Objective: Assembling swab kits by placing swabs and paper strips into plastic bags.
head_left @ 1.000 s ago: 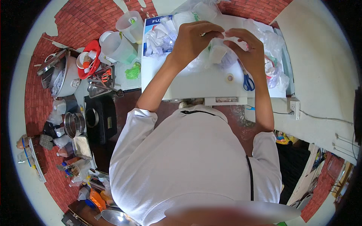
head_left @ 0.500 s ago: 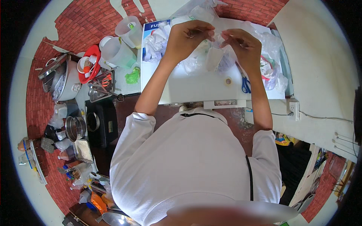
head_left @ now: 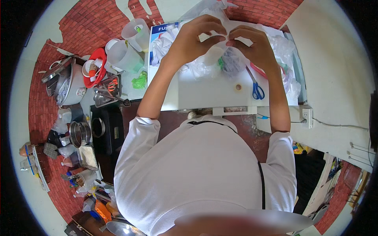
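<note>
Both hands are raised over the far part of the white table (head_left: 197, 94), their fingertips almost meeting. My left hand (head_left: 189, 39) is closed in a pinch of thumb and fingers. Opposite it, my right hand (head_left: 254, 45) pinches the same way. Between and below them hangs what looks like a thin clear plastic bag (head_left: 214, 57) with something whitish in it; its edges are hard to make out. Under the right hand lies a bundle of clear and purplish plastic (head_left: 234, 63). Blue-handled scissors (head_left: 256, 89) lie near my right forearm, beside a small tape roll (head_left: 238, 87).
White crumpled plastic (head_left: 161, 46) lies at the table's left, more clear bags (head_left: 283, 49) at its right. Further left stand translucent pitchers (head_left: 125, 57), a green plastic bag (head_left: 139, 80), a red basin (head_left: 101, 57) and a large pot (head_left: 74, 86). A wall stands on the right.
My hands have come closer together, and the right forearm has swung slightly right, showing more of the scissors. The whitish hanging thing has shifted up and left.
</note>
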A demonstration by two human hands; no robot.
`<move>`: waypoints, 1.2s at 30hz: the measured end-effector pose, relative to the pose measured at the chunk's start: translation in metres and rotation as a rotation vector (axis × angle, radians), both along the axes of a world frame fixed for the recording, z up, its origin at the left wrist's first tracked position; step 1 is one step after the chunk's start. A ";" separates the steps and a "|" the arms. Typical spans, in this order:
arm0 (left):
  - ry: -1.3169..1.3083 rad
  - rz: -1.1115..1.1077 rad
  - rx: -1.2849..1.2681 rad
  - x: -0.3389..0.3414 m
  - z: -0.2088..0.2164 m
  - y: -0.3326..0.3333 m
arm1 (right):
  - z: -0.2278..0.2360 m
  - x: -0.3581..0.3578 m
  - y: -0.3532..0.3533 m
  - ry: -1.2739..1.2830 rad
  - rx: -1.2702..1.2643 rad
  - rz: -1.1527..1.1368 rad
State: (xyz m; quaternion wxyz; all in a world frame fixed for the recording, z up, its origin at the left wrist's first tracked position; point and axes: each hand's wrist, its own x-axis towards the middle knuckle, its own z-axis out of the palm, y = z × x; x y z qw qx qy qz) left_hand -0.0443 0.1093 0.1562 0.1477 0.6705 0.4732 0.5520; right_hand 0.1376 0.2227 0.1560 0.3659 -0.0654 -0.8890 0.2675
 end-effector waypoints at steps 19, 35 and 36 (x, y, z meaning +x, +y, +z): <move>0.449 -0.140 -0.193 -0.020 0.003 0.004 | -0.011 0.002 -0.002 -0.247 -0.083 0.043; -0.591 -0.300 -0.627 0.009 -0.155 -0.021 | -0.098 -0.028 -0.015 0.205 -0.963 -0.238; -0.590 -0.293 -0.680 0.009 -0.160 -0.022 | -0.119 -0.026 -0.017 0.202 -0.967 -0.241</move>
